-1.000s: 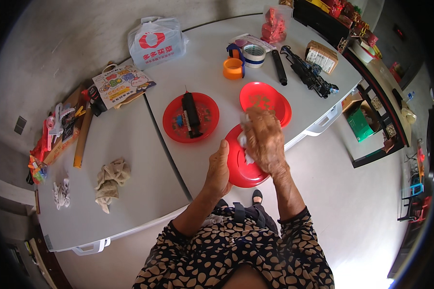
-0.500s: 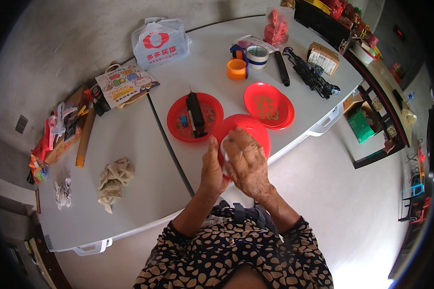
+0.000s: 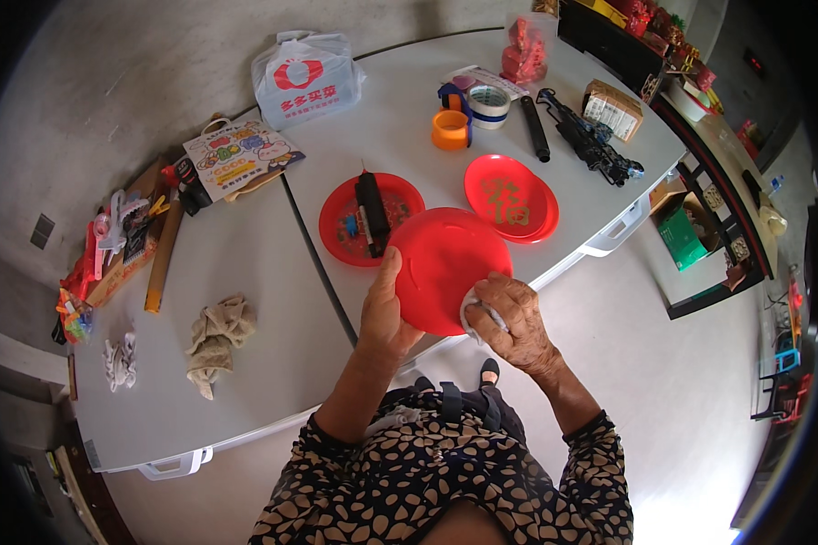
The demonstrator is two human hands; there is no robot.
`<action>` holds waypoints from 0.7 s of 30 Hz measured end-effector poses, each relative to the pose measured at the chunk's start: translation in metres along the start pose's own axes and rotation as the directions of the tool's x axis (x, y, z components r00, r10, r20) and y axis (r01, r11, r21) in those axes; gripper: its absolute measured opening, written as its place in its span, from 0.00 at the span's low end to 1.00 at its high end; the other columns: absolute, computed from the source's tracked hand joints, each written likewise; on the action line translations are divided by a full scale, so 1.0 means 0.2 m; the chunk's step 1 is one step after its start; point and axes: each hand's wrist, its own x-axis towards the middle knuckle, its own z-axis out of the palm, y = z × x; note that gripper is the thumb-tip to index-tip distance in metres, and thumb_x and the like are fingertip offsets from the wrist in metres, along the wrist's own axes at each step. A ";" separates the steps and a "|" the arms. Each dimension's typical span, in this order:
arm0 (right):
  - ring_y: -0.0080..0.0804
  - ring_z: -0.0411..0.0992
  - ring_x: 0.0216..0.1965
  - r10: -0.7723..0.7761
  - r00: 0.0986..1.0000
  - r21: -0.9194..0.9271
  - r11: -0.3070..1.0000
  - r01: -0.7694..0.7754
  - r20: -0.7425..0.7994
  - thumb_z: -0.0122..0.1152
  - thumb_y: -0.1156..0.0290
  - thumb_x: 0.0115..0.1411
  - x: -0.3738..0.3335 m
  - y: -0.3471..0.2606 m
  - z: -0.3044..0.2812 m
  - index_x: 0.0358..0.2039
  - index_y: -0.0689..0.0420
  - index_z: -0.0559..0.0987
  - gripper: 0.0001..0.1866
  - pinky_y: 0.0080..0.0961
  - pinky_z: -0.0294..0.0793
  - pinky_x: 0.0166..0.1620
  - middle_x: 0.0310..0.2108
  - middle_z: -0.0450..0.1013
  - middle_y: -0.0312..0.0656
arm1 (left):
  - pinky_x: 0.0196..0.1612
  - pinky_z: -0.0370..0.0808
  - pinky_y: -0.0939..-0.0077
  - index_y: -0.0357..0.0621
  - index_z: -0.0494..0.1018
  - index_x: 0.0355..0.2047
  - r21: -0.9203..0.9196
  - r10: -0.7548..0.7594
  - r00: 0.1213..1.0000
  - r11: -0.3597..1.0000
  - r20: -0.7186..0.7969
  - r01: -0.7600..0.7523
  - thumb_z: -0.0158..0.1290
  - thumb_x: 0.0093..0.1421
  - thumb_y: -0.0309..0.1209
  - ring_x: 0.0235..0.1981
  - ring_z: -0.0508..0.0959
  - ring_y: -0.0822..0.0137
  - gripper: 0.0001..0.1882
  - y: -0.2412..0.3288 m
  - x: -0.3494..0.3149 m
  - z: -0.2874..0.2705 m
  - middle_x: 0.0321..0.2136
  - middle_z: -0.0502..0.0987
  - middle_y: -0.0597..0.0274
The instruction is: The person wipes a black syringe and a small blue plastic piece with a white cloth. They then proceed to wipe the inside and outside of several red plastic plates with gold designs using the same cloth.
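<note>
A: Starting at the left, what is on my table [image 3: 277,372]?

B: At the far left you have a cardboard box [image 3: 118,280] of mixed odds and ends, a brown tube [image 3: 162,263] just beside it, and a small white rag [image 3: 120,361] below. Right of the rag lies your crumpled beige cloth [image 3: 220,343].

A: And higher up on that side?

B: A printed card [image 3: 241,156] rests at the upper left. Farther right, a pale plastic bag [image 3: 305,86] stands near the wall.

A: Now the middle.

B: Just left of centre there's a red dish [image 3: 330,232] with a black tool [image 3: 371,207] lying in it. Below it, your left hand [image 3: 386,304] grips the left edge of a red plate [image 3: 443,259], held up at the centre of the frame. Your thumb is at the rim; the fingers are hidden behind, so I cannot tell how far they spread.

A: My other one?

B: Your right hand [image 3: 516,325] is half closed, fingers curled over a white cloth [image 3: 471,318] against the plate's lower right rim.

A: And beyond?

B: An orange ring [image 3: 451,130] and a roll of white tape [image 3: 489,105] sit at upper centre. Below them, two overlapping red plates [image 3: 493,174] lie flat. Toward the upper right you have a black rod [image 3: 535,130], a black jointed device [image 3: 583,136] and a small brown box [image 3: 613,111].
</note>
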 end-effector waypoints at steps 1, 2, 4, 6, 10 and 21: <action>0.41 0.67 0.51 -0.015 0.999 -0.003 1.000 0.015 -0.030 0.64 0.71 0.44 0.02 0.00 -0.01 0.42 0.52 0.73 0.21 0.38 0.70 0.47 0.49 0.66 0.41 | 0.58 0.66 0.57 0.38 0.60 0.57 -0.034 -0.036 0.999 0.999 0.012 0.036 0.37 0.68 0.47 0.56 0.68 0.57 0.27 0.00 0.00 0.00 0.56 0.66 0.52; 0.41 0.67 0.50 -0.030 0.998 -0.008 1.000 0.030 -0.059 0.65 0.71 0.43 0.03 0.01 -0.03 0.41 0.52 0.73 0.21 0.37 0.71 0.45 0.48 0.66 0.41 | 0.59 0.65 0.56 0.39 0.60 0.57 -0.068 -0.071 0.997 0.995 0.024 0.073 0.36 0.68 0.47 0.56 0.68 0.57 0.27 0.00 0.00 -0.01 0.56 0.66 0.52; 0.40 0.68 0.46 -0.027 0.994 -0.021 0.999 0.025 -0.104 0.65 0.71 0.41 0.06 0.02 -0.06 0.40 0.53 0.73 0.22 0.37 0.71 0.41 0.47 0.67 0.43 | 0.52 0.72 0.57 0.39 0.61 0.56 -0.094 -0.178 0.984 0.980 -0.018 0.175 0.38 0.67 0.49 0.51 0.72 0.57 0.28 -0.01 0.01 -0.01 0.52 0.69 0.51; 0.40 0.69 0.43 0.008 0.991 -0.038 0.999 -0.013 -0.137 0.65 0.71 0.39 0.10 0.05 -0.09 0.40 0.54 0.73 0.23 0.37 0.70 0.39 0.45 0.68 0.44 | 0.45 0.77 0.58 0.38 0.62 0.55 -0.065 -0.281 0.959 0.957 0.045 0.283 0.39 0.65 0.51 0.46 0.76 0.56 0.30 -0.01 0.00 0.00 0.49 0.72 0.49; 0.49 0.70 0.37 0.355 0.918 0.122 0.933 -0.338 -0.175 0.59 0.86 0.39 0.16 0.11 -0.15 0.40 0.61 0.73 0.23 0.40 0.73 0.36 0.36 0.71 0.49 | 0.28 0.79 0.66 0.32 0.67 0.50 0.385 -0.267 0.958 0.877 -0.105 0.287 0.45 0.62 0.52 0.26 0.80 0.55 0.32 0.05 -0.08 -0.03 0.36 0.77 0.48; 0.25 0.72 0.28 0.757 0.653 0.560 0.531 -0.636 0.025 0.51 0.70 0.64 0.22 0.17 -0.03 0.46 0.62 0.67 0.13 0.24 0.71 0.32 0.26 0.73 0.42 | 0.54 0.67 0.74 0.36 0.57 0.59 0.429 0.344 0.920 0.814 0.187 -0.391 0.41 0.68 0.32 0.50 0.70 0.71 0.22 -0.14 -0.07 -0.05 0.50 0.69 0.57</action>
